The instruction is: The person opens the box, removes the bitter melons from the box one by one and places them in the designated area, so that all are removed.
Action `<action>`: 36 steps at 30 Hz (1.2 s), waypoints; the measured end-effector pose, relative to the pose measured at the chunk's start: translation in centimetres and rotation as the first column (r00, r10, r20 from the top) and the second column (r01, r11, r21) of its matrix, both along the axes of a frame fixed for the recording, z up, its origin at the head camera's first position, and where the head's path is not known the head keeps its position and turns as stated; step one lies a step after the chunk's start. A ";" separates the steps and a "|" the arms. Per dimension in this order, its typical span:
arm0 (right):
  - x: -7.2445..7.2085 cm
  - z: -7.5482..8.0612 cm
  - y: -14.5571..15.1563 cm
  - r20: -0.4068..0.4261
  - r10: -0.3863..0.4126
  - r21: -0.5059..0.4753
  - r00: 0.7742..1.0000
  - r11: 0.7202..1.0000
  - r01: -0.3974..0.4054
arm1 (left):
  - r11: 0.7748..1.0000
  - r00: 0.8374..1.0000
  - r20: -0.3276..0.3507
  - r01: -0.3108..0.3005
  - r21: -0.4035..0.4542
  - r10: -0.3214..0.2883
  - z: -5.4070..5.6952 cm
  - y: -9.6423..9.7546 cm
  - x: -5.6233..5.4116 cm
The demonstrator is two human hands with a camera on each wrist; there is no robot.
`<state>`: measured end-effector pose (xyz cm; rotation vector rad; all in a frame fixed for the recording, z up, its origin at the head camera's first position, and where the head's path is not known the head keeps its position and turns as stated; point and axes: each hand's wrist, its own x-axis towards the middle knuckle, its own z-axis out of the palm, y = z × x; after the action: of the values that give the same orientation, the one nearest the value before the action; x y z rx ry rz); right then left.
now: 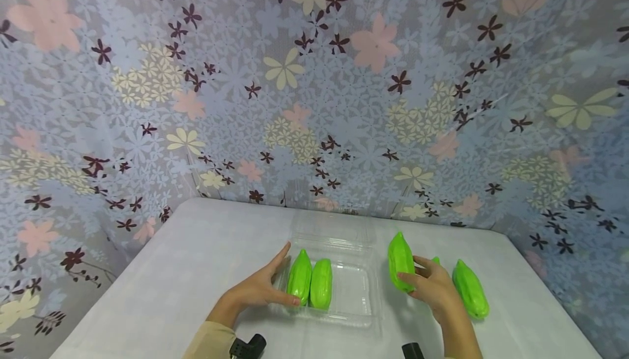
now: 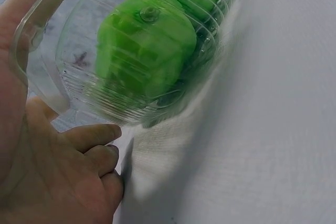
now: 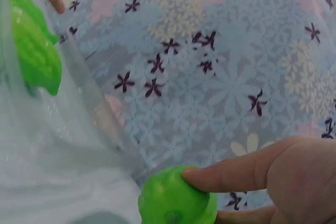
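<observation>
My left hand (image 1: 262, 285) holds the left end of a clear plastic box (image 1: 378, 293), thumb at the front corner and a finger stretched along the far side. Two glossy green ridged fruits with pointed tips lie side by side in the box, a left one (image 1: 299, 278) and a right one (image 1: 321, 284). In the left wrist view they show through the clear wall (image 2: 39, 45), with several fingers curled below it. Right of the box, my right hand (image 1: 432, 285) pinches a third green ridged fruit (image 1: 401, 261) between thumb and fingers, tip pointing away, raised above the table.
Another green fruit (image 1: 470, 289) lies on the white table (image 1: 162, 271) to the right of my right hand. The tip of one more (image 1: 435, 260) peeks out behind that hand. The box's clear lid (image 1: 334, 228) lies folded back. Flowered fabric (image 1: 314, 102) rises behind the table.
</observation>
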<state>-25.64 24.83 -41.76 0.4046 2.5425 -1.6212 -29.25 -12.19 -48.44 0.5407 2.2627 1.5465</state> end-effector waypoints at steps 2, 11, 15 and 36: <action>-0.1 -0.5 0.4 0.012 0.001 0.045 1.000 0.999 -0.001 | 1.000 1.000 0.005 0.001 0.005 -0.001 0.0 0.0 0.0; 0.1 -1.8 2.0 0.039 0.011 0.382 0.999 0.924 -0.025 | 1.000 1.000 -0.009 0.002 -0.031 -0.002 -0.2 0.4 -0.2; 0.2 -1.8 2.2 0.062 -0.002 0.457 0.998 0.889 -0.026 | 0.999 1.000 -0.016 0.004 -0.040 -0.005 -0.2 0.6 -0.3; 0.0 -2.3 1.1 0.002 0.036 0.565 0.999 0.824 -0.031 | 1.000 1.000 -0.007 -0.016 -0.023 0.016 0.0 0.0 0.2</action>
<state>-25.61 25.92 -44.06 0.3883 2.9813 -0.8130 -29.10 -12.14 -48.41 0.5236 2.2917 1.5264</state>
